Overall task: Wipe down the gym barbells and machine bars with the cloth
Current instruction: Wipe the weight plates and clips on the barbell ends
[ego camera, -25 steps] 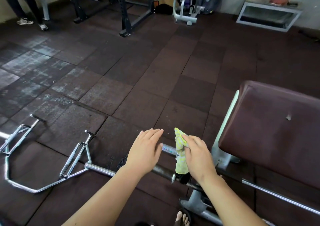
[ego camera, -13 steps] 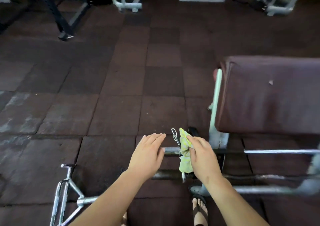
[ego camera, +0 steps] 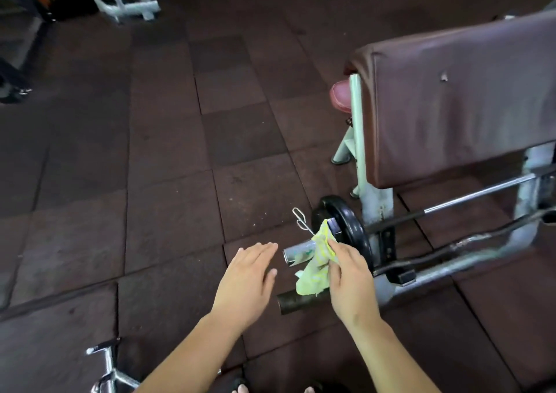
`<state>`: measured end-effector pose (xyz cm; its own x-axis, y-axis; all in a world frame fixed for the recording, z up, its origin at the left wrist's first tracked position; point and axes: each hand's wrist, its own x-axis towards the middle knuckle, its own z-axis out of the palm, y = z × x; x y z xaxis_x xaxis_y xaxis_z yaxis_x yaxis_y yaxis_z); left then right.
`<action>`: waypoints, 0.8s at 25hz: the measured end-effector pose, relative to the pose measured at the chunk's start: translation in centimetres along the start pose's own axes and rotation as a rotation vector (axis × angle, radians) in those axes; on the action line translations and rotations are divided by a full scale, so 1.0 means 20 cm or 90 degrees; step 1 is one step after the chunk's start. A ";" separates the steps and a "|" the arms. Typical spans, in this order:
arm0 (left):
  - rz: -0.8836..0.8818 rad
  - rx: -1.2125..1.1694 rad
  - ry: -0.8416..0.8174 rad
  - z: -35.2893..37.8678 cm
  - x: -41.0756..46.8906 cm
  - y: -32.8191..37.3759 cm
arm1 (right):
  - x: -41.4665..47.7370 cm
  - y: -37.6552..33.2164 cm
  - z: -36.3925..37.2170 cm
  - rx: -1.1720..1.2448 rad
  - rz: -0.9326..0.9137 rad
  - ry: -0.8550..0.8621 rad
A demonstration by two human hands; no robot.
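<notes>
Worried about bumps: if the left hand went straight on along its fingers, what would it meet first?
Likely the wire clip standing beside the chrome bar end; the open left hand points just past that end. Depth is unclear, so it might miss both.

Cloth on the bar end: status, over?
Right hand pinches cloth on chrome bar end. Left hand open, beside the tip. Spring clip and black plate just inboard.

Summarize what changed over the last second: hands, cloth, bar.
The left hand drew back left off the shiny bar end, which is now uncovered; it hovers open, touching nothing. The view swung right, bringing the black plate into sight. Unchanged: the right hand grips the yellow cloth against the bar beside the wire clip.
</notes>
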<state>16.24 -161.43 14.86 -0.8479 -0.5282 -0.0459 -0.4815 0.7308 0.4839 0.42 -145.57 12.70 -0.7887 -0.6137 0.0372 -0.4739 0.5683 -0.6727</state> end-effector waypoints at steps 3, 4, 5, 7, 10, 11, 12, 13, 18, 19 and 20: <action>0.002 0.017 -0.007 0.04 0.02 -0.02 | 0.00 0.03 0.07 0.012 0.005 0.003; 0.004 0.015 -0.020 0.06 0.04 -0.01 | 0.01 0.04 0.09 0.013 0.005 0.005; 0.009 0.007 -0.032 0.07 0.07 -0.01 | 0.02 0.04 0.10 0.012 0.006 0.008; 0.029 -0.014 -0.042 0.11 0.13 0.00 | 0.02 0.04 0.14 0.004 0.010 0.013; 0.083 -0.038 -0.038 0.18 0.24 -0.02 | 0.00 0.04 0.20 -0.001 0.029 0.038; 0.106 -0.042 -0.036 0.22 0.28 -0.06 | -0.01 0.05 0.23 0.002 0.038 0.057; 0.126 -0.044 -0.040 0.26 0.32 -0.09 | -0.02 0.05 0.28 0.006 0.045 0.080; 0.141 -0.045 -0.041 0.28 0.33 -0.13 | -0.03 0.05 0.32 0.011 0.046 0.103; 0.214 -0.047 -0.030 0.36 0.30 -0.29 | -0.07 0.08 0.48 -0.019 -0.002 0.204; 0.226 -0.053 -0.018 0.39 0.30 -0.33 | -0.06 0.10 0.52 -0.021 -0.016 0.218; 0.238 -0.055 -0.009 0.43 0.30 -0.36 | -0.05 0.13 0.55 -0.021 -0.030 0.229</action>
<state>12.78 -166.08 3.67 -0.9648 -0.2255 0.1357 -0.1184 0.8323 0.5415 4.25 -149.48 2.70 -0.8503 -0.4108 0.3289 -0.5206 0.5655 -0.6396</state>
